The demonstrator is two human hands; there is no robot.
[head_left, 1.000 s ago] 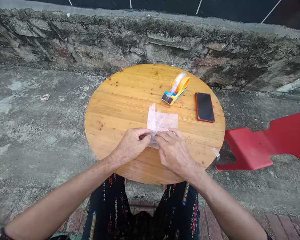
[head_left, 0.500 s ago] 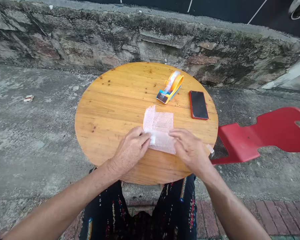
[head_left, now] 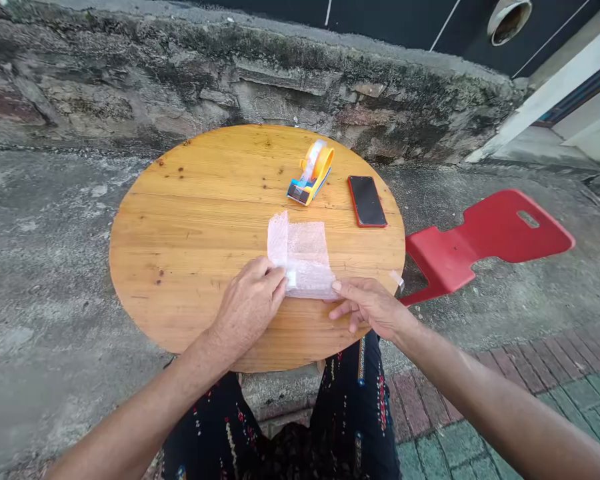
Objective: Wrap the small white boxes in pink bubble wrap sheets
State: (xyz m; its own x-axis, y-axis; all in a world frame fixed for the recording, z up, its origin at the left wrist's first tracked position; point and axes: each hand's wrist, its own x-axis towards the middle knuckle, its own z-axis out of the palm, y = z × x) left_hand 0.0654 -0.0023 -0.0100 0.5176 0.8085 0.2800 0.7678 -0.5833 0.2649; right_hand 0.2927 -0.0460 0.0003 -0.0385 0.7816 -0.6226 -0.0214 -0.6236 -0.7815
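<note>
A sheet of pinkish bubble wrap lies on the round wooden table, its near part folded over. A small white item shows through the fold at the left. My left hand has its fingers closed together on the wrap's left edge, beside that white item. At the lower right corner of the wrap, my right hand pinches with thumb and forefinger, its other fingers loosely spread. The fingertips of my left hand are partly hidden.
Beyond the wrap on the wooden table are a yellow and blue tape dispenser and a red-cased phone. A strip of tape hangs at the right edge. A red chair stands to the right, a stone wall behind.
My right hand has slid down to the wrap's near right corner and its fingers have turned. My left hand stays on the left edge. The whole view has swung to the right.
</note>
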